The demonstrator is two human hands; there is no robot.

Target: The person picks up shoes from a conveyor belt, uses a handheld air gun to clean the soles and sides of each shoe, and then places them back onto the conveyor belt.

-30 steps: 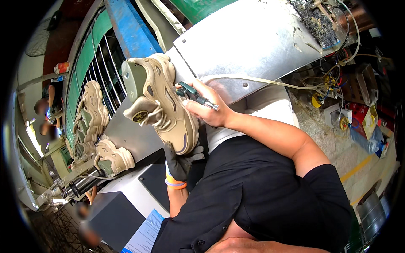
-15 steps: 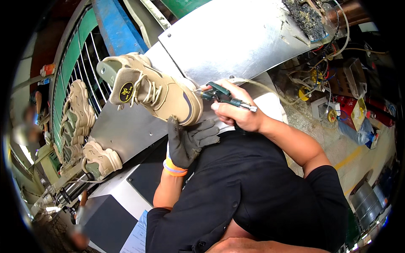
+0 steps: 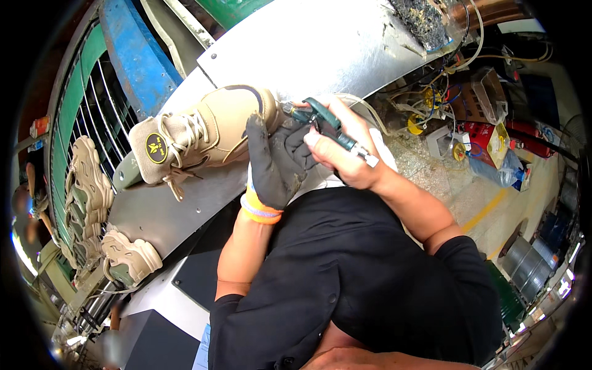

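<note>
A beige lace-up shoe [image 3: 225, 117] with a dark oval label on its tongue lies over the metal table, toe towards the right. An olive-green form [image 3: 126, 172] shows at its opening. My left hand [image 3: 277, 163], in a dark grey glove with an orange cuff, holds the toe end, thumb on the upper and fingers curled below. Bare, my right hand [image 3: 348, 148] grips a dark green spray-gun-like hand tool [image 3: 320, 117] with a lever and a metal fitting. The tool's tip points at the toe edge; whether it touches I cannot tell.
Several beige-and-green shoe soles [image 3: 86, 197] stand along a green-rimmed wire rack [image 3: 92, 49] at left, with another sole [image 3: 129, 256] nearer me. A shiny metal plate [image 3: 308, 49] lies beyond the shoe. A pale hose [image 3: 370, 108] runs near the tool; cables and boxes [image 3: 487, 139] sit at right.
The shoe has turned, its toe swinging away from me and its heel end coming nearer. My left hand has moved up from beneath and closed round the toe. The tool remains by the toe edge.
</note>
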